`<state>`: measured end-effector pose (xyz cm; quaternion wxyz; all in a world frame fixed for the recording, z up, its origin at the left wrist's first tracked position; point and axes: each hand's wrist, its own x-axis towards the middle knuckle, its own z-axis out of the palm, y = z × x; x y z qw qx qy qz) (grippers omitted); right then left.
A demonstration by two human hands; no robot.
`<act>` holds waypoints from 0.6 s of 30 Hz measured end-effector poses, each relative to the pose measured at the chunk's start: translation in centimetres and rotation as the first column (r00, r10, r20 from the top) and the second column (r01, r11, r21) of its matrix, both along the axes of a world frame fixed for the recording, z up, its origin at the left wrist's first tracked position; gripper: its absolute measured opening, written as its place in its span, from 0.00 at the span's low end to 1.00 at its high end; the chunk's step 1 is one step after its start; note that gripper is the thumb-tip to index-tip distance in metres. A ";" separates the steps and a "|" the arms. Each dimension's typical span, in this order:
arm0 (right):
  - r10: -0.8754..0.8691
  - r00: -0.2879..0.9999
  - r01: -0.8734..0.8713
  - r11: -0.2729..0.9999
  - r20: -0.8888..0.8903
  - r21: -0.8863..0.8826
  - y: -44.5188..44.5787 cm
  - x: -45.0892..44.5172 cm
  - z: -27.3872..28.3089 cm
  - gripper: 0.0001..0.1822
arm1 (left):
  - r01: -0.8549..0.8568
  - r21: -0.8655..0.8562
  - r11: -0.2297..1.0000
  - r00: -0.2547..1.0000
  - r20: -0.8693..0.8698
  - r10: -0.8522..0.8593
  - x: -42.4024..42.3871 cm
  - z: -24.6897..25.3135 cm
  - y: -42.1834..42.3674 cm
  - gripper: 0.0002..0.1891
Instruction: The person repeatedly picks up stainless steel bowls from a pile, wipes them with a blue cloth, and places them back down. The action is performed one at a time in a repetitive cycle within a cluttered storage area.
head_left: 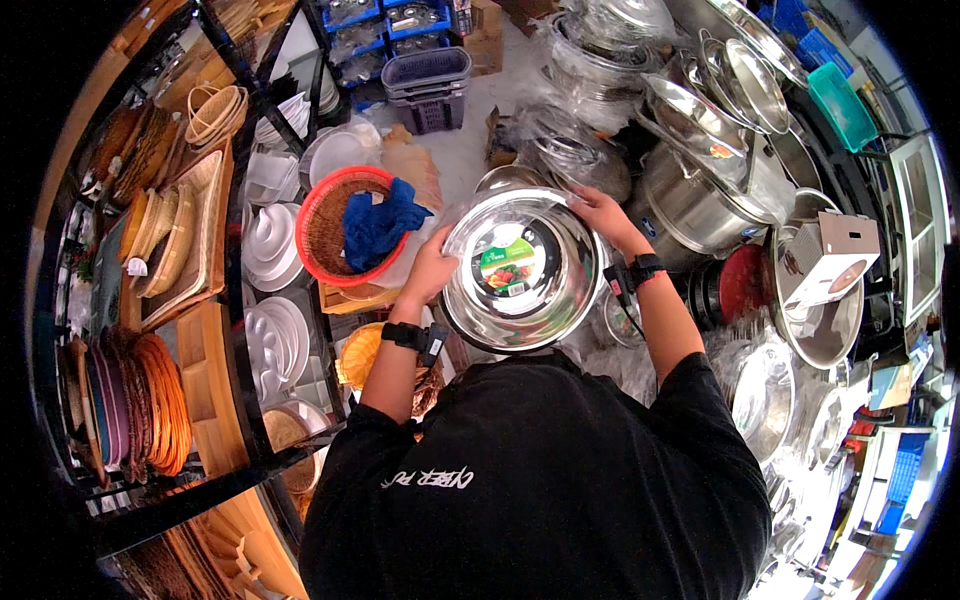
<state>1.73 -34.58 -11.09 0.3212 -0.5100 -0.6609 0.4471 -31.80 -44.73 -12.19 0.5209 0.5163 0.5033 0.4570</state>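
A shiny stainless steel basin (pixel 562 307) is held in front of my body, its open side facing up at me. A round green label with a picture of vegetables is stuck to its inner bottom. My left hand (pixel 433 266) grips the rim on the left side. On the far right part of the rim, my right hand (pixel 606 217) has hold of it, fingers curled over the edge. Beside my left hand stands a red plastic basket (pixel 306 259) with a crumpled blue cloth (pixel 382 225) in it.
Shelves with white plates (pixel 277 247), woven trays (pixel 202 232) and wicker baskets (pixel 214 116) line the left. Stacked grey plastic baskets (pixel 427 90) stand ahead on the floor. At right crowd plastic-wrapped metal pots, a large steel stockpot (pixel 690 202) and a cardboard box (pixel 825 262) in a metal bowl.
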 end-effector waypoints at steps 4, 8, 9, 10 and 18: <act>-0.164 0.974 0.121 0.960 0.156 0.254 -1.0 -1.0 0.1 0.12 | -0.012 0.081 0.997 0.995 0.099 0.004 -0.6 -0.5 -0.2 0.31; -0.318 0.922 0.198 0.878 0.220 0.436 -3.3 -0.3 1.3 0.09 | -0.082 -0.068 0.994 0.977 0.191 0.093 0.1 0.7 -0.5 0.34; -0.299 0.919 0.133 0.849 0.256 0.512 -4.2 -0.1 1.3 0.08 | -0.145 -0.087 0.986 0.961 0.224 0.161 0.1 0.2 -0.6 0.36; -0.263 0.928 0.049 0.790 0.265 0.612 -5.1 0.3 1.1 0.08 | -0.176 -0.090 0.980 0.948 0.254 0.194 0.2 -0.4 -0.2 0.36; 0.178 0.913 -0.213 0.975 0.367 0.056 -12.7 0.4 3.3 0.07 | -0.309 -0.305 0.901 0.776 0.467 0.425 -1.3 -1.8 2.1 0.25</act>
